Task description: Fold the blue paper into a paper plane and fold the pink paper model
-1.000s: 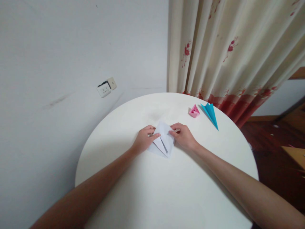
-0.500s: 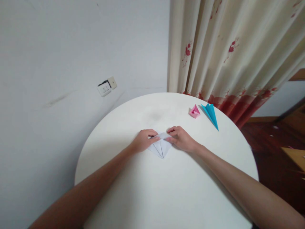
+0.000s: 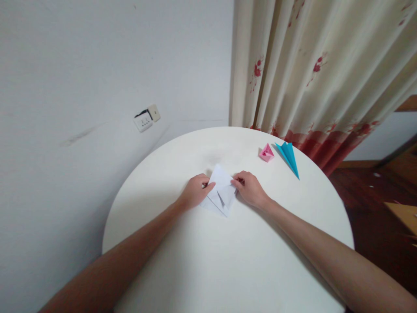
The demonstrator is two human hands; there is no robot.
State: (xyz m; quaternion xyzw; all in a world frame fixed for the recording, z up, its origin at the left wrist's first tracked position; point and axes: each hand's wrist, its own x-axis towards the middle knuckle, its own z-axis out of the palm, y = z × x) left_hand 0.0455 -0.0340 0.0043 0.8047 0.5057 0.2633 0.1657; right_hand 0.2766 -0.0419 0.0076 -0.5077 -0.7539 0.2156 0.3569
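A folded sheet of white paper [image 3: 220, 179], roughly diamond-shaped, lies between my hands near the middle of the round table. Creases and a slightly raised flap show on its lower half. My left hand [image 3: 196, 190] pinches its left edge, thumb on top and fingers curled beneath. On the opposite side, my right hand [image 3: 250, 188] grips the right edge between thumb and curled fingers. Parts of both side edges are hidden by my fingers.
The white round table [image 3: 228, 265] stands against a wall with a socket [image 3: 143, 122]. Toward its back right lie a pink folded paper piece [image 3: 266, 153] and a blue paper plane [image 3: 289, 157]. A patterned curtain [image 3: 293, 78] hangs behind them.
The paper's top part now stretches out to a point away from me, where it was bunched between my fingers. My hands have shifted slightly, both still pinching its sides.
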